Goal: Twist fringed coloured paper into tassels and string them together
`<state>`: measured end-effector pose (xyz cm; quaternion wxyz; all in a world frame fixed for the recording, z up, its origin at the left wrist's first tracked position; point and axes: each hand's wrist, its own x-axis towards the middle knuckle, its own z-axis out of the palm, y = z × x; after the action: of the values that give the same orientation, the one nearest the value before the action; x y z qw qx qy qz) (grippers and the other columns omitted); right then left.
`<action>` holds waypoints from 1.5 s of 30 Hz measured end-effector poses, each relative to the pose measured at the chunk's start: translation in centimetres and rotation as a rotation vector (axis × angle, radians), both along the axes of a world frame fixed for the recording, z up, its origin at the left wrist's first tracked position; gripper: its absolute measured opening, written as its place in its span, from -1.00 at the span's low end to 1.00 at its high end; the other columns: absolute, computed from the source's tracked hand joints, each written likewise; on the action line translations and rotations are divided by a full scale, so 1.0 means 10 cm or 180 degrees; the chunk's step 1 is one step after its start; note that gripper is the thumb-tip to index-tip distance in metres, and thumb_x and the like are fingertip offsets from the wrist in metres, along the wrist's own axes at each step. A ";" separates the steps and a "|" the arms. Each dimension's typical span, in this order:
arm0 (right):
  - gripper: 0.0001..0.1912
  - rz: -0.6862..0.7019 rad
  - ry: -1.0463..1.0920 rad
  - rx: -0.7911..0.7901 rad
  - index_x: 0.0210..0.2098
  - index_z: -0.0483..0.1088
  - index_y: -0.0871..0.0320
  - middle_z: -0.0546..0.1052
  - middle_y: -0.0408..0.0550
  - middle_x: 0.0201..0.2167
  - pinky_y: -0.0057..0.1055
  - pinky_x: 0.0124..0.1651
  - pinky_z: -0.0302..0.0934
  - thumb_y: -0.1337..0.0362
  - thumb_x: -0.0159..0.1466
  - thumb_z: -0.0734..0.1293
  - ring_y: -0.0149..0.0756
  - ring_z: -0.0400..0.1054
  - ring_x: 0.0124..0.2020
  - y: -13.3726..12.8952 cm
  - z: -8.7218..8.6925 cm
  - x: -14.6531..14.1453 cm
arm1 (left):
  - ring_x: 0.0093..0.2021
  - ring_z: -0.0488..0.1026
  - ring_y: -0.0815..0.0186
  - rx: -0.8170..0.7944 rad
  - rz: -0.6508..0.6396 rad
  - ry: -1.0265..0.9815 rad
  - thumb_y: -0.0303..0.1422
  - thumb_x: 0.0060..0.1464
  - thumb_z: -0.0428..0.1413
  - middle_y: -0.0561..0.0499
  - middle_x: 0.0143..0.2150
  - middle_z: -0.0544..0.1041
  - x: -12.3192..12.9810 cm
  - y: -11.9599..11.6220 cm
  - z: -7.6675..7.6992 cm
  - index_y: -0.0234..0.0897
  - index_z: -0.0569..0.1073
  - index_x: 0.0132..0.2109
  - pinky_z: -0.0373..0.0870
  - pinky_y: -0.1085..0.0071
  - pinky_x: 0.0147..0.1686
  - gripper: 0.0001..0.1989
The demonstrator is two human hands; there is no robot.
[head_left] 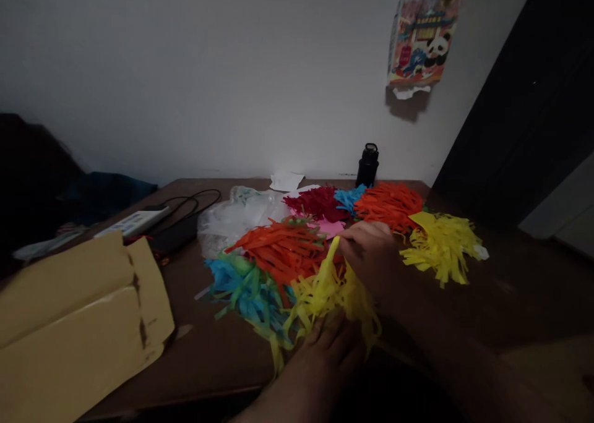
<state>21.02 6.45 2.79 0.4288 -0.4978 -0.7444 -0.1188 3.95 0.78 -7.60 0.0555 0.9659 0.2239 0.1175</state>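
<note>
- The right hand (374,253) pinches the top end of the yellow tassel (320,290) between thumb and fingers; the grip is narrow, and the end points up.
- The left hand (335,342) lies low on the tassel's strands, its fingers spread over them; I cannot tell whether it grips any.
- The yellow tassel is near the middle of the desk's (185,364) near edge; its strands fan out below the right hand.
- Just beside it, towards the left edge, are an orange tassel (281,250) and a blue-green tassel (253,296); a clear bag (239,216) lies behind them.
- Towards the far right corner lie a second orange tassel (390,203) and a second yellow tassel (440,247); a black bottle (367,166) stands at the far edge, behind a red tassel (320,201) and a small blue tassel (351,198).
- Cardboard (83,324) covers the near left corner; a power strip (132,220) lies along the left edge.
</note>
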 end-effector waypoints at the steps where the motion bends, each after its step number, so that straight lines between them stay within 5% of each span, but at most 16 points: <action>1: -0.82 -0.0011 0.0028 0.0041 -0.40 0.49 0.11 0.55 -0.13 -0.40 -0.26 -0.05 0.09 0.39 0.29 0.28 -0.27 0.38 -0.30 0.04 0.05 -0.03 | 0.33 0.14 0.07 0.0073 -0.0010 -0.0018 -0.40 0.25 0.05 0.01 0.28 0.37 0.00 0.00 -0.02 -0.09 0.28 0.25 0.10 0.05 0.29 -0.56; 9: -0.82 -0.0042 0.0406 0.0137 -0.41 0.54 0.15 0.58 -0.12 -0.42 -0.37 -0.21 0.19 0.43 0.20 0.30 -0.29 0.44 -0.34 0.36 0.43 -0.02 | 0.36 0.09 0.09 0.0247 -0.0030 -0.0024 -0.43 0.25 0.04 -0.06 0.30 0.34 0.00 0.01 -0.12 -0.15 0.22 0.29 -0.01 0.05 0.32 -0.51; 16: -0.83 -0.0613 0.1361 0.0582 -0.36 0.56 0.22 0.60 -0.05 -0.43 -0.39 -0.31 0.28 0.33 0.21 0.31 -0.26 0.47 -0.39 0.59 0.77 0.57 | 0.36 0.09 0.06 -0.0110 0.0001 0.0074 -0.40 0.27 0.01 -0.07 0.33 0.30 -0.01 0.08 -0.08 -0.12 0.31 0.24 -0.10 0.02 0.34 -0.60; 19: -0.80 -0.0845 0.1622 0.0983 -0.28 0.56 0.28 0.61 0.04 -0.39 -0.38 -0.33 0.27 0.31 0.24 0.31 -0.26 0.47 -0.40 0.47 0.93 0.88 | 0.34 0.15 0.02 -0.0326 0.0239 0.0116 -0.42 0.25 0.02 -0.12 0.30 0.33 0.02 0.13 0.04 -0.16 0.37 0.19 -0.02 -0.05 0.31 -0.62; 23: -0.86 -0.0792 0.1352 0.1219 -0.25 0.57 0.12 0.61 -0.02 -0.30 -0.40 -0.25 0.27 0.27 0.27 0.35 -0.29 0.48 -0.29 -0.14 1.02 0.99 | 0.15 0.39 0.09 -0.0625 0.0501 -0.0465 -0.51 0.19 0.00 -0.19 0.18 0.46 0.00 0.20 0.35 -0.25 0.48 0.04 0.27 0.13 0.17 -0.68; 28: -0.75 0.0282 -0.0818 0.0637 -0.26 0.49 0.01 0.58 -0.16 -0.32 -0.43 -0.19 0.29 0.23 0.42 0.19 -0.33 0.46 -0.18 -1.02 0.88 0.63 | -0.18 0.50 0.23 -0.1148 0.0774 -0.2269 -0.42 0.24 -0.03 -0.09 -0.22 0.59 -0.21 0.01 0.89 -0.24 0.55 -0.18 0.41 0.42 -0.20 -0.76; 29: -0.70 0.0707 -0.1282 0.0486 -0.25 0.48 -0.01 0.58 -0.22 -0.37 -0.38 -0.02 0.25 0.27 0.45 0.13 -0.38 0.46 -0.29 -1.13 0.84 0.52 | -0.17 0.50 0.22 -0.1446 0.0817 -0.2478 -0.37 0.25 0.00 -0.07 -0.21 0.60 -0.23 -0.06 0.98 -0.21 0.57 -0.18 0.40 0.43 -0.18 -0.77; 32: -0.60 0.1010 -0.1633 0.0327 -0.28 0.46 0.09 0.55 -0.22 -0.43 -0.26 0.28 -0.01 0.45 0.45 0.04 -0.42 0.43 -0.39 -1.29 0.67 0.22 | -0.19 0.50 0.20 -0.3089 0.0630 -0.2702 -0.15 0.20 0.10 -0.07 -0.22 0.62 -0.25 -0.29 1.10 -0.19 0.62 -0.14 0.39 0.40 -0.17 -0.72; 35: -0.64 0.1119 -0.1526 0.0214 -0.30 0.44 0.16 0.53 -0.16 -0.43 -0.18 0.31 -0.03 0.47 0.43 0.06 -0.38 0.41 -0.39 -1.29 0.47 0.03 | -0.42 0.46 0.31 -0.4906 0.0484 -0.2750 -0.05 0.07 0.21 -0.05 -0.43 0.58 -0.18 -0.43 1.00 -0.31 0.63 -0.24 0.36 0.47 -0.35 -0.62; 37: -0.67 0.1182 -0.1391 0.0230 -0.25 0.43 0.20 0.52 -0.15 -0.44 -0.14 0.30 0.01 0.47 0.42 0.07 -0.38 0.40 -0.39 -1.27 0.33 -0.02 | -0.48 0.42 0.39 -0.5614 0.0462 -0.3029 -0.11 -0.02 0.31 -0.02 -0.48 0.54 -0.13 -0.46 0.89 -0.35 0.62 -0.30 0.31 0.53 -0.40 -0.66; 41: -0.69 0.1206 -0.1098 0.0301 -0.16 0.42 0.22 0.52 -0.13 -0.43 -0.13 0.29 0.05 0.44 0.43 0.06 -0.39 0.41 -0.37 -1.23 0.16 -0.03 | -0.44 0.47 0.38 -0.6275 0.0192 -0.3619 -0.27 -0.15 0.41 -0.01 -0.48 0.53 -0.09 -0.45 0.73 -0.35 0.61 -0.35 0.34 0.51 -0.36 -0.75; 45: -0.74 0.1040 -0.0796 0.0299 -0.23 0.42 0.18 0.53 -0.15 -0.46 -0.20 0.18 0.20 0.45 0.39 0.12 -0.40 0.41 -0.41 -1.26 0.11 -0.06 | -0.51 0.46 0.38 -0.6198 0.0370 -0.3613 -0.31 -0.23 0.45 -0.01 -0.52 0.53 -0.14 -0.43 0.56 -0.36 0.54 -0.48 0.34 0.50 -0.43 -0.73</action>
<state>20.42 -6.13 3.87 0.3693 -0.3314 -0.8564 -0.1431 2.56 -3.53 -1.99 0.8732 0.3064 0.2071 0.3173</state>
